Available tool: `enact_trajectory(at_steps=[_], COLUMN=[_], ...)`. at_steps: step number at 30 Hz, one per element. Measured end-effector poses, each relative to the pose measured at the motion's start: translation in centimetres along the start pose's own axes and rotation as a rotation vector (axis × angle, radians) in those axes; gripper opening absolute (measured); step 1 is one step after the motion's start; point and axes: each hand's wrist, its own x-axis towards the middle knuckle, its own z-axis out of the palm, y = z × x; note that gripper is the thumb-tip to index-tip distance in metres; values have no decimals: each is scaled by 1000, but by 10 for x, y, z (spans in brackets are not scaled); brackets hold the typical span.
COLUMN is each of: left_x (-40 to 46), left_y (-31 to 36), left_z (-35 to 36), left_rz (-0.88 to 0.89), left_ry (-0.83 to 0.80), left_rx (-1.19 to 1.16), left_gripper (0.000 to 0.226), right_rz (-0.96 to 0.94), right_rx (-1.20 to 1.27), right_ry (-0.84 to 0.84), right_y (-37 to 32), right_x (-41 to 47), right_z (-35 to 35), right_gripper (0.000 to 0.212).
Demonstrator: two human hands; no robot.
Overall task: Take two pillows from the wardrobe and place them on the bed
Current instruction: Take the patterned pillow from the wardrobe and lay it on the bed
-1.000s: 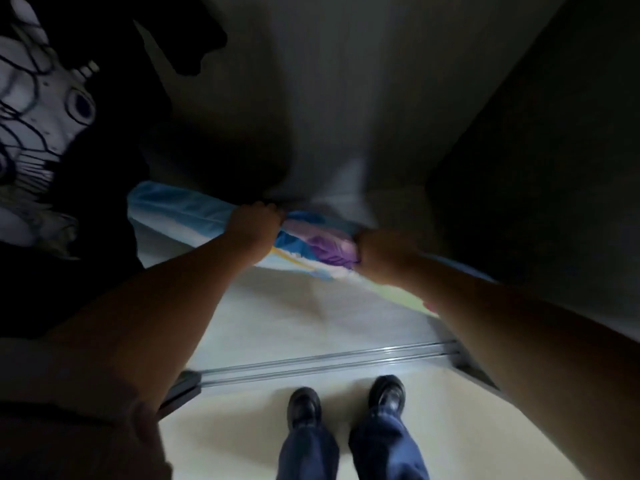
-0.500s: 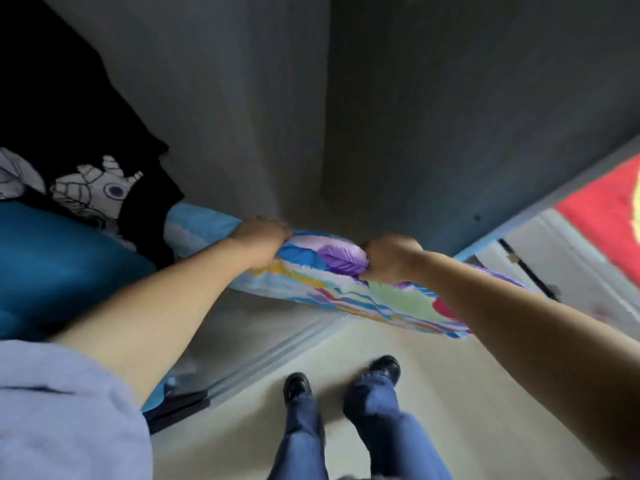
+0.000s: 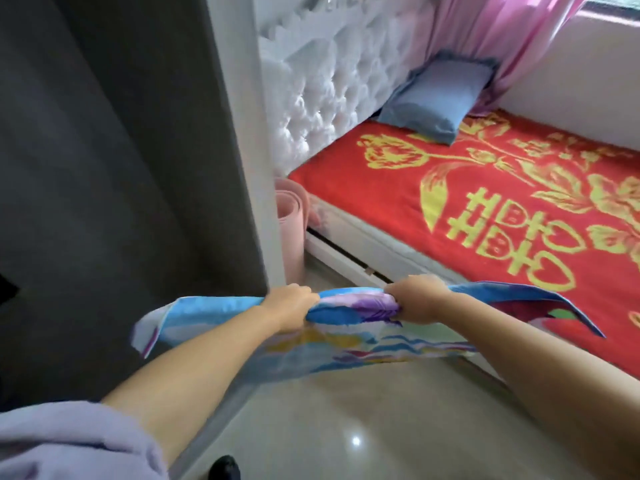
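Between the hands, left hand and right hand each grip the patterned pillow by its top edge, carrying it level toward the bed ahead-right

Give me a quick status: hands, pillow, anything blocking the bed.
Left hand and right hand both grip the pillow, held over the floor. Blue pillow already on the bed. Nothing in the way.

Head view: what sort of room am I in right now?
Most likely a bedroom: a bed with a red and gold cover, a tufted white headboard, and a blue pillow lying against it.
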Motion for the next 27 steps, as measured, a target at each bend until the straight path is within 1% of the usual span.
enact_trajectory(at_steps=[2, 5, 7, 10, 15, 18, 21, 25, 27], left_x=[31, 76, 103, 143, 218, 274, 333, 404, 434], left_y=[50, 109, 135, 154, 142, 120, 95, 63, 46], left_z=[-19, -48, -67, -93, -130, -158, -195, -244, -259], left_rz=[50, 106, 126, 150, 161, 185, 246, 253, 238], left_ry=[11, 57, 86, 106, 149, 155, 157, 205, 202], left_rx=[9, -13, -46, -74, -161, -157, -140, -95, -73], left_gripper=[26, 25, 24, 25, 22, 29, 30, 29, 30], right_rz=[63, 176, 260, 338, 377, 410, 445, 453, 446], right_rx=[-4, -15, -16, -47, -150, -186, -171, -137, -126], right_ry=[0, 69, 122, 183, 241, 260, 236, 243, 240], right_y=[52, 121, 159, 206, 267, 301, 337, 384, 401], right_x=[-27, -59, -70, -67, -21, 18, 54, 104, 134], right_z=[7, 10, 6, -9, -50, -76, -106, -152, -167], right_gripper=[29, 27, 28, 28, 28, 29, 30, 28, 28])
